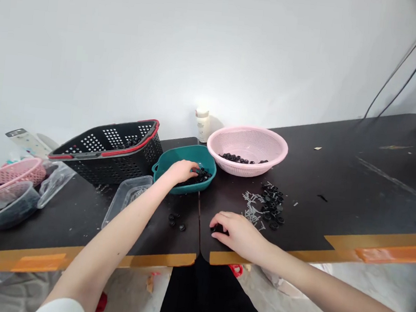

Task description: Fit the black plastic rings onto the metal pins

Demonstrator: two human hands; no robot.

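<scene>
My left hand reaches into a teal basin, its fingers bent together at the small black plastic parts inside. What they pinch is hidden. On the table near the front edge, my right hand curls its thumb and fingers around a small black plastic part, partly covered by the fingers. Beyond that hand lies a pile of round black caps beside a scatter of thin grey pins. Several loose black caps rest left of the table seam.
A pink mesh basket with black parts stands behind. To the left are a black basket with red-trimmed handles, a clear plastic tray, a pink basket and a clear bowl. A white bottle stands against the wall.
</scene>
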